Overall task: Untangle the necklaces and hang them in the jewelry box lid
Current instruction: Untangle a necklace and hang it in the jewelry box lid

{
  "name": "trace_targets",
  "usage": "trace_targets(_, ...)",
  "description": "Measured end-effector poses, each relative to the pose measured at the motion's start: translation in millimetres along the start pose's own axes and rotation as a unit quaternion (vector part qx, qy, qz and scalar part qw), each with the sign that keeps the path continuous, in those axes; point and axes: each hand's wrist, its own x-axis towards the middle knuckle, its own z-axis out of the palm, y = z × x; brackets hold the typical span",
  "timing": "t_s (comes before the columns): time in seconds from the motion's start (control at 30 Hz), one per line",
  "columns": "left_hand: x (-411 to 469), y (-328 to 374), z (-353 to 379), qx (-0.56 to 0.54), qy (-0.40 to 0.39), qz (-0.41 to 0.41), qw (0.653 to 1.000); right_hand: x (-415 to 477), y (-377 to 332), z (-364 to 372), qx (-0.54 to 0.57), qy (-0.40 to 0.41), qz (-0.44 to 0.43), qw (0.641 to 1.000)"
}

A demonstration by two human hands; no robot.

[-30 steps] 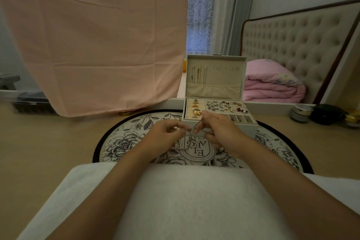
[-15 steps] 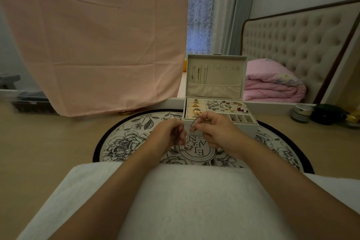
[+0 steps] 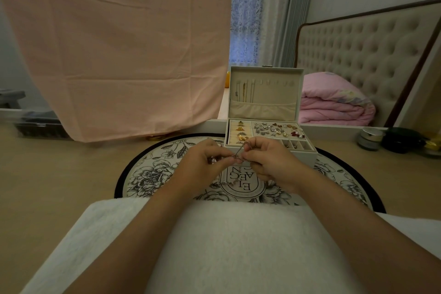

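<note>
Progress so far looks partial: the jewelry box lid (image 3: 265, 93) stands open and upright, and a few thin chains (image 3: 244, 89) already hang from the hooks on its left side, while the hooks further right look bare. How many chains exactly is too fine to count, maybe 3 or 4. So some hanging is done, but at least 1 knot is left to sort.

That knot is the tangled necklace (image 3: 239, 153), held up in the air just in front of the box's lower tray, above the round floral mat (image 3: 148, 174). Left hand (image 3: 205, 162) is pinched shut on 1 part of the chain, right hand (image 3: 269, 162) is pinched shut on another part, and the fingertips nearly meet around the knot. A loose end with small beads dangles below the left hand toward the mat.

Both forearms reach forward over a white towel (image 3: 226, 246) on the lap, wrists angled inward, palms facing each other. My guess is picking the knot apart comes next, then hooking the chain on a free hook.
</note>
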Motion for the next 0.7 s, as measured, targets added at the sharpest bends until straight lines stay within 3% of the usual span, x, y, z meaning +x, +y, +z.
trace_targets(0.23,-5,3,-2,0.165,0.038,0.085,0.982,-1,-1,1,-0.015,-0.019,0.015,1.0)
trace_targets(0.37,-6,6,-2,0.169,0.036,0.06,0.983,-1,-1,0,-0.039,-0.015,0.025,0.999)
trace_targets(0.53,-4,15,3,-0.033,0.041,-0.072,0.996,-1,1,1,-0.068,0.004,0.031,0.997)
trace_targets(0.63,3,19,-4,-0.255,0.013,-0.178,0.95,-2,2,2,-0.105,0.008,0.021,0.994)
trace_targets(0.7,3,24,-8,-0.351,-0.025,-0.201,0.914,-2,3,3,-0.122,0.006,-0.013,0.992)
